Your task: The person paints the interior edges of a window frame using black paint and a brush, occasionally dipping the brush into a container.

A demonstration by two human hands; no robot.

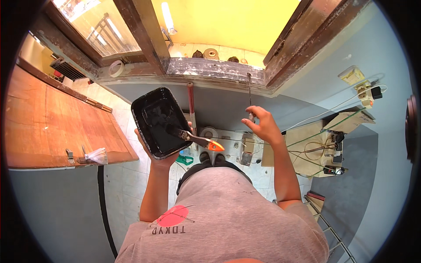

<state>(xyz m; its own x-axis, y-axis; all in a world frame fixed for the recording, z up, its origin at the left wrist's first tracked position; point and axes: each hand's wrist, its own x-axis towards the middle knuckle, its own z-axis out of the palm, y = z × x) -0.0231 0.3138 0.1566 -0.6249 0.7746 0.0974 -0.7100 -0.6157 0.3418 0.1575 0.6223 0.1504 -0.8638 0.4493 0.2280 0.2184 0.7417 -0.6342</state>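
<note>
My left hand supports a black plastic tray of dark liquid, probably paint, from beneath, its fingers mostly hidden. A paintbrush with an orange-tipped handle lies across the tray, bristles in the liquid. My right hand holds a thin tool between thumb and fingers; its narrow dark shaft points up to the weathered wooden window sill, which has pale scraped patches. A red pole leans upright below the sill, beside the tray. A roll of tape rests on the sill at the left.
An open wooden panel is at the left. At the right are a power strip with cables and cardboard carrying wires and devices. A metal ladder lies at the lower right. My feet stand on a tiled floor among scattered items.
</note>
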